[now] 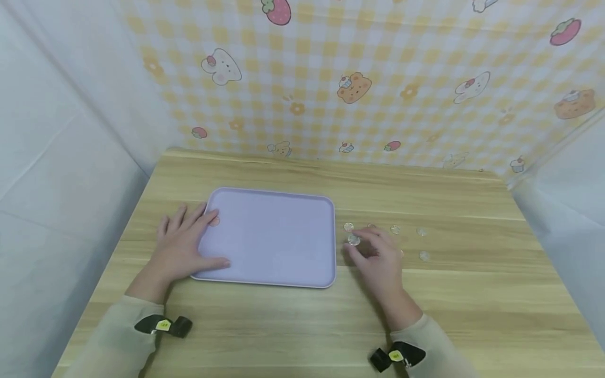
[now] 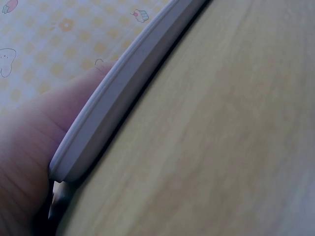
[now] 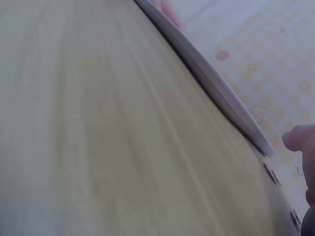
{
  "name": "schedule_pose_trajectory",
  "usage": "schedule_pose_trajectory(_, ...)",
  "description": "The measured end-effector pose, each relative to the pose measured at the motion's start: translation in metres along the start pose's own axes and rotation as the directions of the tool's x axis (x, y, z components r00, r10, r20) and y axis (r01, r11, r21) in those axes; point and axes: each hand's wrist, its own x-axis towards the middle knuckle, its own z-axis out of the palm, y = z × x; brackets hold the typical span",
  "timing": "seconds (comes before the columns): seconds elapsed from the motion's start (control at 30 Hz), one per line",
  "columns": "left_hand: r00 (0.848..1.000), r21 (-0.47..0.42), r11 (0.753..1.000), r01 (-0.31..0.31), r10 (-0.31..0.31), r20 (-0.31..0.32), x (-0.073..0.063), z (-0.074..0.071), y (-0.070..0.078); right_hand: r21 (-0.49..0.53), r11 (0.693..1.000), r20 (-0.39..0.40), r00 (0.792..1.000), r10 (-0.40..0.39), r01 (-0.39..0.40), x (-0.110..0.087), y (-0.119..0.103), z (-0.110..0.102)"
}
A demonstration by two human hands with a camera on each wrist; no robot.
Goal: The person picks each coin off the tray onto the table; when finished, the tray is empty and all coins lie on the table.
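Observation:
A lilac tray (image 1: 271, 239) lies flat on the wooden table. My left hand (image 1: 181, 244) rests over its left edge, fingers spread, with thumb and index finger reaching inside the rim. Beside that index fingertip is a copper-coloured round coin (image 1: 215, 221). In the left wrist view, the hand (image 2: 29, 142) lies against the tray's side (image 2: 108, 101). Right of the tray, my right hand (image 1: 380, 268) pinches a silvery coin (image 1: 353, 240) between thumb and index finger. The right wrist view shows the thumb (image 3: 300, 140) near the tray's end, without the pinched coin.
Several coins lie in rows right of the tray, among them one coin (image 1: 348, 227) near its edge and another coin (image 1: 424, 255) farther right. The right hand partly covers some. Behind the table (image 1: 264, 331) hangs a yellow checked cloth (image 1: 312, 63).

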Motion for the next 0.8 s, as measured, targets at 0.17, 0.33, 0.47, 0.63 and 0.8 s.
schedule_pose_trajectory(0.17, 1.0, -0.002, 1.0, -0.002, 0.002, 0.007, 0.0, 0.0, 0.0, -0.042, 0.998, -0.022, 0.999, 0.043, -0.044, 0.002, 0.018, -0.02)
schedule_pose_trajectory(0.33, 1.0, 0.001, 1.0, -0.006, 0.006, 0.004, 0.001, -0.001, 0.001, -0.123, 0.989, -0.085, 0.993, 0.077, -0.087, 0.002, 0.038, -0.043)
schedule_pose_trajectory(0.47, 1.0, 0.007, 1.0, -0.009, 0.009, 0.004, 0.001, 0.0, 0.001, -0.163, 0.975, -0.128, 0.983, 0.128, -0.149, 0.002, 0.049, -0.059)
schedule_pose_trajectory(0.63, 1.0, 0.001, 1.0, -0.005, 0.005, 0.002, 0.0, 0.0, 0.002, -0.203, 0.952, -0.17, 0.966, 0.194, -0.227, 0.004, 0.061, -0.076)
schedule_pose_trajectory(0.8, 1.0, -0.008, 1.0, -0.006, 0.006, -0.004, -0.002, 0.001, 0.003, -0.252, 0.919, -0.202, 0.945, 0.257, -0.304, 0.007, 0.074, -0.092)
